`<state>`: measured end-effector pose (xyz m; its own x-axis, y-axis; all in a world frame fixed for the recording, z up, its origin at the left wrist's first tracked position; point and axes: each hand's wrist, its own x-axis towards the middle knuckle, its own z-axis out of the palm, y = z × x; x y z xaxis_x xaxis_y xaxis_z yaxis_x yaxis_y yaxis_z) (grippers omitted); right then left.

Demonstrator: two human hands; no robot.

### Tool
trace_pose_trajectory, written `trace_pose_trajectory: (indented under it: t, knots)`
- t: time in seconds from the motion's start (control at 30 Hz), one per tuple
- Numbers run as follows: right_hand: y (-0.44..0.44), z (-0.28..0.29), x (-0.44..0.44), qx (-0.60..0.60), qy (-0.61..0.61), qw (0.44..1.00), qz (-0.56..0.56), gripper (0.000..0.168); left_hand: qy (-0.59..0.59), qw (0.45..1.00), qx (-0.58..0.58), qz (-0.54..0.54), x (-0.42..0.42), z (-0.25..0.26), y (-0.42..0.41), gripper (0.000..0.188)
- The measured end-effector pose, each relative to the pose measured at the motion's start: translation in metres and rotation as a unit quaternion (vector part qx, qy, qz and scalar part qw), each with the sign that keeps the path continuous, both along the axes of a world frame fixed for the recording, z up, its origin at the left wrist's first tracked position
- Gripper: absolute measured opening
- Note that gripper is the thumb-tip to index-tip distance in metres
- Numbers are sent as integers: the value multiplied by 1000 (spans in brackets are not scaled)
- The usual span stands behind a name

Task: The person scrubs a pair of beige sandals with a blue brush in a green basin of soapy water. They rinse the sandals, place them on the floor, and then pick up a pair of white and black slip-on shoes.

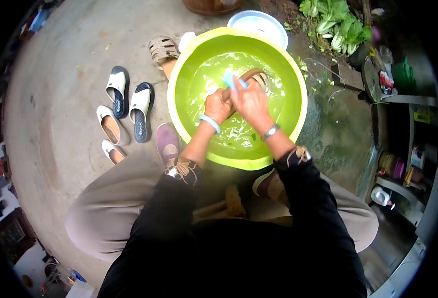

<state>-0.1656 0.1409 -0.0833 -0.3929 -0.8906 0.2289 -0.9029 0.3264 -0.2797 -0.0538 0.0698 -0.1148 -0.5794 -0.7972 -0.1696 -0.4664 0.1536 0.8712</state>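
Note:
A lime-green plastic basin (237,160) of water stands on the ground before me. Over the water, my left hand (218,105) grips a beige strappy sandal (260,79), tilted with its brown sole edge upward. My right hand (250,101) is closed around a light blue scrubber (229,80), held against or just above the sandal; blur hides which. The scrubber's exact kind is unclear. Parts of the sandal are covered by both hands. Left of the basin lies a similar woven-strap sandal (163,47).
White slide sandals (140,102) and pale flat shoes (111,124) rest on the concrete at left. A light blue plastic basin (258,22) and a wooden tub (211,5) stand behind. Leafy greens (340,28) lie back right, shelves (401,186) at right.

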Motion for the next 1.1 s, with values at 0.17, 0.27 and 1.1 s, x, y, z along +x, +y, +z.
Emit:
trace_pose_trajectory:
  t: [0.17,0.27,1.1]
  knots:
    - [-14,-24,-79,88,-121,979,-138,47,-24,1000,-11,-4,-2,7,1,28]
    - [-25,-13,-70,102,-144,968,-177,48,-44,999,-15,3,0,8,-3,27]
    - [43,74,-14,69,-297,920,-246,50,201,848,444,208,2,-41,1,27]
